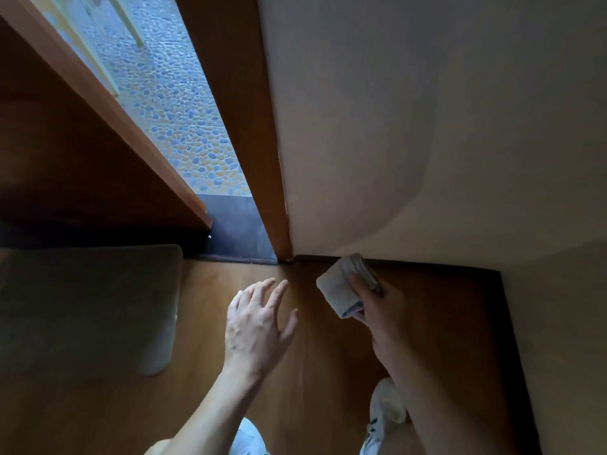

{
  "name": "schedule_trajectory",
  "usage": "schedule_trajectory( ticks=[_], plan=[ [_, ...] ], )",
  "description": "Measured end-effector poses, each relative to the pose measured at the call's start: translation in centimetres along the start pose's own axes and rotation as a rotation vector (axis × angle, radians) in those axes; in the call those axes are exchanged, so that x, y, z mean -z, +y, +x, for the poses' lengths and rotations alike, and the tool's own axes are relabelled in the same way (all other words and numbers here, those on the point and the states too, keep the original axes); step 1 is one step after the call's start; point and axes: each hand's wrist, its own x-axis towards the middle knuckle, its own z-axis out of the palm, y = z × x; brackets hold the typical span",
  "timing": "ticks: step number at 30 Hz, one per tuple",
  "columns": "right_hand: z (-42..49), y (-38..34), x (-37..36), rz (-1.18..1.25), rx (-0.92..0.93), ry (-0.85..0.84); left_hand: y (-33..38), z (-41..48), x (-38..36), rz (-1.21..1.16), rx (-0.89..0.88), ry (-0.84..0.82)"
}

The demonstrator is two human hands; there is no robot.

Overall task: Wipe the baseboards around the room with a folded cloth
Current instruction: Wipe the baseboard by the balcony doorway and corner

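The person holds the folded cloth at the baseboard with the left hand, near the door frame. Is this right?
No. The head view shows the right hand holding the folded cloth at the baseboard, near the door frame; the left hand is open and empty.

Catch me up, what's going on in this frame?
A person is wiping baseboards. The right hand grips a folded grey cloth and holds its top end at the dark baseboard, just right of the wooden door frame. The left hand is open with fingers spread over the wood floor, holding nothing. The stretch of baseboard running right to the corner lies beyond the cloth. A mat lies to the left.
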Motion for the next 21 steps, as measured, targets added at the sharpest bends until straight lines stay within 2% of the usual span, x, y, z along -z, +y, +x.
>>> schedule_trajectory(
  ticks=[6, 12, 17, 21],
  plan=[
    [14.2, 14.7, -3.9, -0.076, 0.091, 0.009, -5.4, 3.2, -18.5, 0.019, 0.049, -0.028],
    [26.0, 25.4, -7.2, -0.239, 0.259, -0.017, -9.9, 6.9, -33.5, 0.066, 0.071, -0.090],
    [31.6, 31.0, -8.9, -0.383, 0.406, 0.025, -12.9, 7.9, -41.9, 0.072, 0.095, -0.138],
    [33.6, 33.5, -9.6, -0.480, 0.509, 0.016, -13.4, 7.2, -45.8, 0.084, 0.073, -0.176]
  ],
)
